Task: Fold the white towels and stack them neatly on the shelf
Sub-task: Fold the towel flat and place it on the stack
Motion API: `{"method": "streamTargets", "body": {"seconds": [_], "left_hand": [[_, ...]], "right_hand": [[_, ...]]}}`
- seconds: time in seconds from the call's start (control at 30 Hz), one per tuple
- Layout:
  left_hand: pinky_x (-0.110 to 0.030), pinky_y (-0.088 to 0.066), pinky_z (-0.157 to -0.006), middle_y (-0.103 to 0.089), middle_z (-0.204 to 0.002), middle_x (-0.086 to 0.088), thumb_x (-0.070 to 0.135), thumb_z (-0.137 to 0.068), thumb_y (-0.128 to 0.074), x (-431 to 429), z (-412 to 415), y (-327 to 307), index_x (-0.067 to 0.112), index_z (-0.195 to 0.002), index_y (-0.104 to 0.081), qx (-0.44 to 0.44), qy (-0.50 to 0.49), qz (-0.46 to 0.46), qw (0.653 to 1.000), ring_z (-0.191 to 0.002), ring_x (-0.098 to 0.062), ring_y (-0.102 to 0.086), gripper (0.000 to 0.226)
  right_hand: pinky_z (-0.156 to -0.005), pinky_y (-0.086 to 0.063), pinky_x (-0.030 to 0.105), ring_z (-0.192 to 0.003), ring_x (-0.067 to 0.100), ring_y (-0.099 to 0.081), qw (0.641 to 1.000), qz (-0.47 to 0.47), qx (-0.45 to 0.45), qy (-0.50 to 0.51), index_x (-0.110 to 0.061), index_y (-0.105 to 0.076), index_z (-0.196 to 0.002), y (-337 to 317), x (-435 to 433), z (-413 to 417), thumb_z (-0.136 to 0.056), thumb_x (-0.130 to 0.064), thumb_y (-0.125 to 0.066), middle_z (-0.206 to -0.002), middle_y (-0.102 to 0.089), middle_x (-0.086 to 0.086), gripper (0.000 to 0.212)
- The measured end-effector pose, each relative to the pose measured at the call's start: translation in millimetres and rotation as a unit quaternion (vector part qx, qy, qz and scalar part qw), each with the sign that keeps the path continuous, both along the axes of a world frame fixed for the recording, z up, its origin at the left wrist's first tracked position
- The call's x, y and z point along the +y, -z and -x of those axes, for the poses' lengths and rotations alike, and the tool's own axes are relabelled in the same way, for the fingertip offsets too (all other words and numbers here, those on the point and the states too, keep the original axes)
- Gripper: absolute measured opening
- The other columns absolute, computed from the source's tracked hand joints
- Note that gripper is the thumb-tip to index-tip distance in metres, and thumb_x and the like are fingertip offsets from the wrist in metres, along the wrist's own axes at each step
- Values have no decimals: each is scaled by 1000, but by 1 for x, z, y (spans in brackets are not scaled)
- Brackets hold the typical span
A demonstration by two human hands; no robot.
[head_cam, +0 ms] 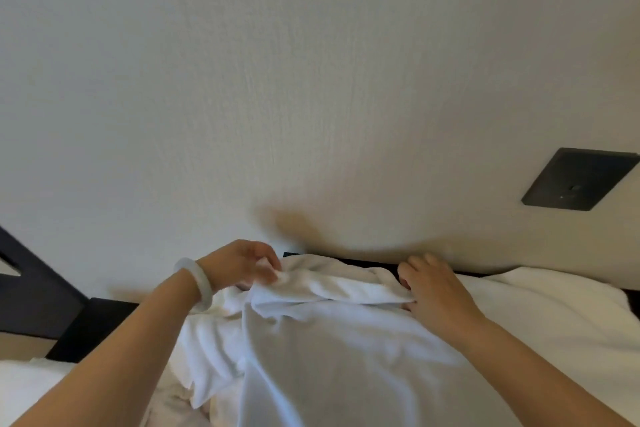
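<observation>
A white towel [332, 340] lies spread and wrinkled in front of me, reaching up to the wall. My left hand [242, 263] pinches its far left corner with curled fingers. At the far right edge of the towel, my right hand [433, 288] grips the rolled fold, fingers curled over the cloth. A pale bangle [199, 282] sits on my left wrist. More white cloth [540, 302] lies to the right and another bunched piece [204, 350] under the left side of the towel.
A beige wall [311, 80] fills the upper view, close behind the towel. A dark square wall plate [578, 180] is at the right. Dark furniture [45, 302] stands at the left, with a dark ledge [367, 262] along the wall's foot.
</observation>
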State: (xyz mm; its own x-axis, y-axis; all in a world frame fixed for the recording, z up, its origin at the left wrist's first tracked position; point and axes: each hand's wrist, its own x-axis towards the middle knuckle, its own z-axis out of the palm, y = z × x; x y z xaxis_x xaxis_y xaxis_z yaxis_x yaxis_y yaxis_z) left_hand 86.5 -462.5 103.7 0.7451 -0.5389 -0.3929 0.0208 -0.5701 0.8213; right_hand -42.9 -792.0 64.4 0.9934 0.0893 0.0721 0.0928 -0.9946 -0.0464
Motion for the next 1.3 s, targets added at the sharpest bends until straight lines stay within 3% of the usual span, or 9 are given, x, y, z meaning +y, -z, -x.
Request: {"method": "streamTargets", "body": {"seconds": [0.13,0.33,0.53,0.67,0.73,0.8,0.9,1.1,1.3], "left_hand": [[-24,-48,-81,-60,-95,8,40,-82,-73,7,10,-4,36,-81,-61,-166,112,-221,955,-86,-9,-58,13],[-23,-41,-55,-56,-46,2,35,-90,-65,4,5,-9,3,-62,-63,-152,-123,-181,964,-42,-8,-52,43],[-20,-45,-52,-57,-93,0,10,-83,-66,-6,1,-21,16,-95,-56,-172,-55,-254,950,-69,-14,-57,17],[-28,-43,-58,-61,-76,-4,9,-90,-44,-3,-7,-34,13,-77,-58,-251,-49,-381,888,-62,-20,-54,19],[-25,-45,-48,-65,-64,-10,3,-93,-38,-4,-9,-54,4,-79,-59,-176,-126,-280,935,-50,-22,-62,25],[-27,-52,-41,-67,-61,-18,-1,-98,-32,-13,-8,-83,-2,-93,-58,-23,-250,-49,967,-47,-25,-66,27],[-42,-58,-50,-65,-61,-29,-4,-102,-22,-30,-14,-124,-12,-92,-46,123,-349,211,905,-49,-34,-68,27],[-39,-59,-51,-66,-74,-35,-11,-93,-43,-43,-10,-133,-14,-99,-52,44,-363,221,904,-61,-38,-70,11],[-43,-56,-71,-64,-93,-30,-1,-97,-48,-42,0,-108,0,-92,-52,0,-332,160,930,-74,-32,-66,6]], "right_hand": [[-62,-24,18,-65,3,-32,998,-8,-4,-68,-32,-29,-75,-7,-3,17,-68,-39,-79,-75,-34,-18,51],[-70,-40,25,-77,7,-47,979,-142,147,-22,-34,-43,-86,-31,-3,20,-81,-47,-66,-91,-46,-13,28],[-65,-35,29,-83,8,-44,977,-38,210,13,-25,-36,-69,-45,-4,12,-84,-40,-66,-79,-43,-10,37],[-59,-32,32,-75,18,-52,986,12,128,108,-23,-35,-69,-66,-3,11,-92,-22,-57,-70,-44,-8,33],[-55,-36,31,-64,16,-60,974,-123,43,185,-21,-41,-71,-82,-3,5,-95,-18,-58,-66,-52,-6,30],[-50,-48,32,-48,15,-65,881,-399,-27,253,-12,-43,-74,-97,-3,-5,-95,-2,-56,-64,-58,8,26],[-62,-59,39,-52,16,-68,755,-582,-161,255,-11,-43,-73,-119,-7,-19,-91,14,-52,-69,-49,8,32],[-62,-40,35,-74,24,-52,898,-305,-243,202,-10,-50,-85,-119,-7,-8,-90,-4,-64,-87,-53,8,16],[-59,-35,31,-76,31,-54,892,-350,-190,214,-9,-52,-81,-91,-17,-9,-91,-9,-66,-80,-59,12,16]]}}
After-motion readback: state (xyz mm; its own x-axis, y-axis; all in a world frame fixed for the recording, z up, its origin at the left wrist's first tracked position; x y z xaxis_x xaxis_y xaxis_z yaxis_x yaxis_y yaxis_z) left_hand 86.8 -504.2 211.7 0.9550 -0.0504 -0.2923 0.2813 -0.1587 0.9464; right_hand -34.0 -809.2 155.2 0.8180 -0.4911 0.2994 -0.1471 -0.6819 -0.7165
